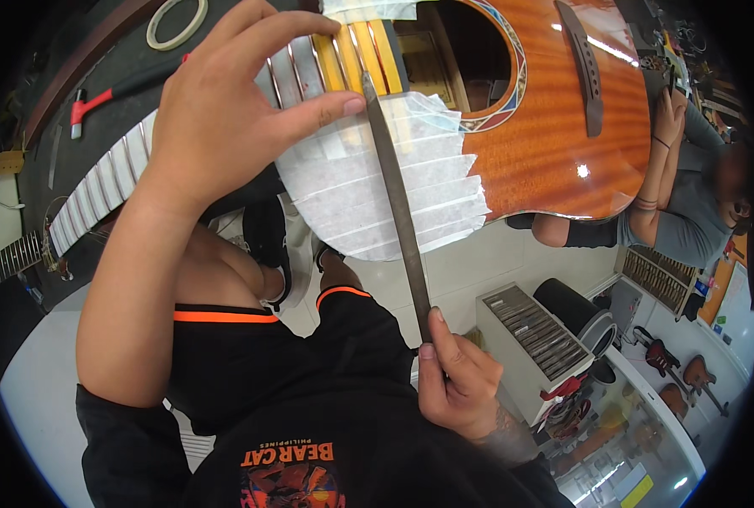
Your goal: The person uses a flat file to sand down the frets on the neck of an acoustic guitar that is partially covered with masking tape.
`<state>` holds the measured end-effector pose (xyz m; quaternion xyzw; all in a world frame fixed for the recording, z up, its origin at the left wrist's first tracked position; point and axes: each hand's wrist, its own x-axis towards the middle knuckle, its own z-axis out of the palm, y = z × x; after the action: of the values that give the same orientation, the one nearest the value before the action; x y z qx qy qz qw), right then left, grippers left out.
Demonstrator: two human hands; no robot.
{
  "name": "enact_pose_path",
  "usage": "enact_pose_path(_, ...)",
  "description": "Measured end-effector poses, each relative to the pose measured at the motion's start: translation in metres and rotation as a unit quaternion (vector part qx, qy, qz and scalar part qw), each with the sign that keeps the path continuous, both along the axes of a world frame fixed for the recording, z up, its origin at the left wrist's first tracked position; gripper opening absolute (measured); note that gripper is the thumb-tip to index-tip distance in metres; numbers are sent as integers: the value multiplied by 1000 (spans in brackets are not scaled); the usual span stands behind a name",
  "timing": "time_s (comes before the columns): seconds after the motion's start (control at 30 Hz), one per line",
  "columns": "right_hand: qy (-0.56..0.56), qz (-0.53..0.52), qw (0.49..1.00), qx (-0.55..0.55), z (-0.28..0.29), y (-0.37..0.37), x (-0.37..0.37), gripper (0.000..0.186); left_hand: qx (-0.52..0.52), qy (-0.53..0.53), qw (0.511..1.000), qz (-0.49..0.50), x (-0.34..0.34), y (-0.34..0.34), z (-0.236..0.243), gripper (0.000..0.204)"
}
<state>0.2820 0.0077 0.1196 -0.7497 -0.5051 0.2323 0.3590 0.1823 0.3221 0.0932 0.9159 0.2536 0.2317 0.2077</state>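
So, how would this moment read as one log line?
left hand: spread over fretboard, near tip of metal file | right hand: gripping file's near end | guitar: top partly covered with white tape

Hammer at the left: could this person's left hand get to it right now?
Probably yes: the hammer lies close by the left hand, and nothing visible blocks the way. The hand seems to rest on the guitar neck, so it would need to lift off.

Free room over the guitar top (555,161), right of the file (401,216); left hand (225,102) a barrier across the taped fretboard (330,63)
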Motion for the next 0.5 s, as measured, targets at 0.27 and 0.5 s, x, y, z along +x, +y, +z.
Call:
enact_pose_path(0.27,-21,25,999,-29,12,43,8,51,-16,6,1000,-7,0,0,1,56)
enact_pose_path(0.5,-14,22,1000,13,4,115,19,50,-23,-2,1000,3,-2,2,2,58)
